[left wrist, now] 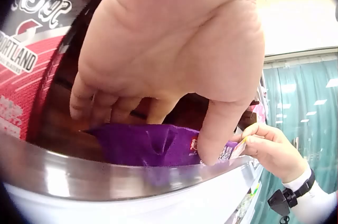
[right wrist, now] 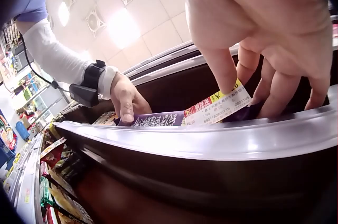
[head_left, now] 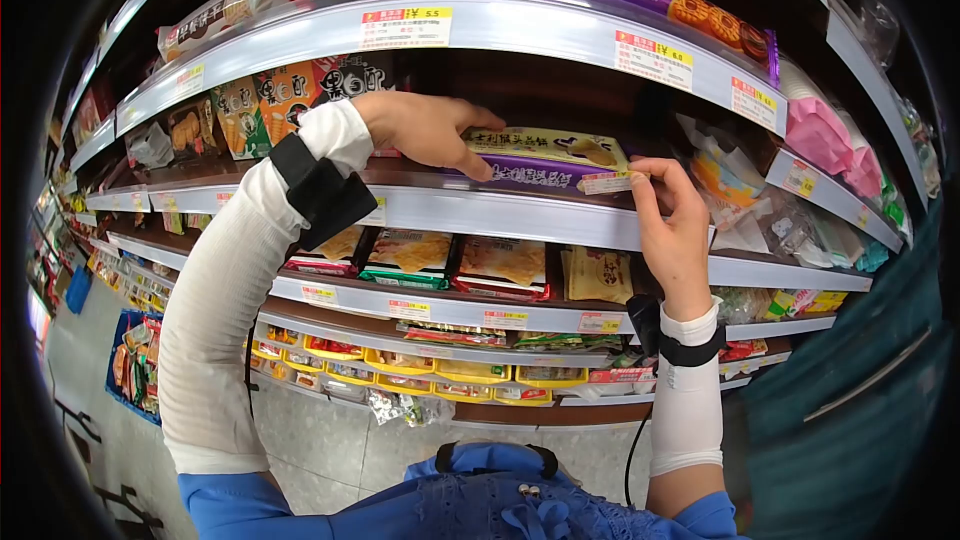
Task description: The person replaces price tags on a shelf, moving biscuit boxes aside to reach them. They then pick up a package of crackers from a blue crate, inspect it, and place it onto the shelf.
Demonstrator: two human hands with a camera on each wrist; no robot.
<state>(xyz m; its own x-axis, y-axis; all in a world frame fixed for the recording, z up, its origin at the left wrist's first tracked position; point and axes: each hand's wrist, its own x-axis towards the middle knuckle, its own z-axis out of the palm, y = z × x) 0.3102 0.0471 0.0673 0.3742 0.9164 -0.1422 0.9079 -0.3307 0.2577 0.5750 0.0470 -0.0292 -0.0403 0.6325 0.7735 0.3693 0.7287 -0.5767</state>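
Pack (head_left: 540, 162) is held in L grip (head_left: 425, 128), thumb in front; tag (head_left: 605, 182) is pinched in R grip (head_left: 675, 230). Tag is best kept level w/ shelf (head_left: 480, 212) edge.

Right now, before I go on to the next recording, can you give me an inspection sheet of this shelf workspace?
Surface: shelf with a metal front rail.
Job's things: purple packet lies at the shelf's front edge; price label at its right end.
Clutter: snack packs on the shelf below; yellow trays lower down.
Hands: left hand grips the purple packet, thumb on its front; right hand pinches the price label in its fingers.
Cables: black cable hangs below the right wrist.
Surroundings: tiled floor; teal curtain to the right.
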